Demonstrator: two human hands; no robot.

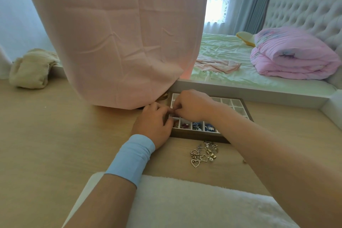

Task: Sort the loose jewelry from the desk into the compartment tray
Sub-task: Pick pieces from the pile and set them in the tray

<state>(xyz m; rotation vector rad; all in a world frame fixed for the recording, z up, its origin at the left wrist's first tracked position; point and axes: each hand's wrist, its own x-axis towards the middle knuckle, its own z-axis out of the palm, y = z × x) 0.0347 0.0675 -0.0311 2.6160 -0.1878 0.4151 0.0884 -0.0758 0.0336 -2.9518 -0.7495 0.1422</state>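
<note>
Pale wood-grain desk [46, 135], and toward its far edge a dark-wood-framed tray with a white grid of small compartments [238, 106]. Near row partly filled: red, green and blue pieces in separate cells. Far-right cells apparently bare.

Over the tray's left cells, both hands together. Left hand [153, 124], wrist in a light blue cuff [132, 157], up from the near left. Right hand [190, 105] in from the right, forearm slanting across the tray's near-right corner. Fingers of both curled, tips meeting at one spot above the second row. Reads as a two-handed pinch on something tiny, yet nothing shows between the tips, so cannot tell whether either hand holds a piece.

Unsorted: a small heap of gold-toned rhinestone heart charms and pearly bits [203, 152], on the desk just in front of the tray's near rim, on the wearer's side of both hands. Spread running diagonally, hearts at the near left, smaller bits at the far right. Close beside the right forearm, so probably the right hand's to fetch by drawing straight back. One stray gold speck [245, 161] right at that forearm's edge, too small to identify.

Hidden: left cells under the hands, right-hand cells behind the forearm, and whatever stands beneath the draped pink cloth [120, 42].
</note>
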